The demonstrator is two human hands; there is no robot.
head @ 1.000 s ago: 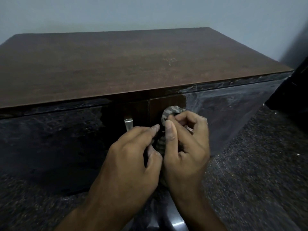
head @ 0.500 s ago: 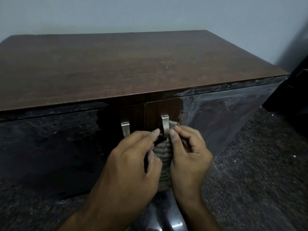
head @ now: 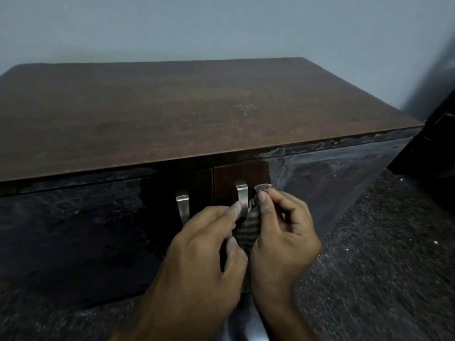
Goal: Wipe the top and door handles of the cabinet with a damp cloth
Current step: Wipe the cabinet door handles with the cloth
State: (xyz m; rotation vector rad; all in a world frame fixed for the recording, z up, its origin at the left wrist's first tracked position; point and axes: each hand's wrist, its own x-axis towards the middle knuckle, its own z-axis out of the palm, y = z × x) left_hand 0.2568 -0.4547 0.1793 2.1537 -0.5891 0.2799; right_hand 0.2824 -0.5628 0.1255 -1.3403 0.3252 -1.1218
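1. The cabinet [head: 197, 114] fills most of the view, with a brown wooden top and 2 glossy dark doors below.
2. The front edge of the top runs from 9 o'clock up toward 3 o'clock; its right corner sits near 3 o'clock, beside a dark object [head: 433, 143] that I cannot identify.
3. The top's rear edge meets a plain grey wall [head: 221, 25] at 12 o'clock.
4. The top carries nothing but faint pale scuffs right of its middle.
5. 2 metal door handles stand side by side at the centre seam: the left handle [head: 182, 205] is bare, the right handle [head: 242, 196] has the cloth against it.
6. The striped cloth [head: 248, 230] hangs between the 2 hands, and a small fold of it shows just right of the right handle's upper end.
7. The left hand [head: 204, 249] has its fingers curled, the forefinger tip touching the right handle's lower part and the thumb on the cloth.
8. The right hand [head: 283, 237] pinches the cloth between thumb and curled fingers, just right of the handle.
9. The right door shows pale smeared streaks toward 3 o'clock.
10. A speckled dark floor [head: 381, 267] lies open at 4 o'clock and along the lower left.
11. No writing or brand can be read.
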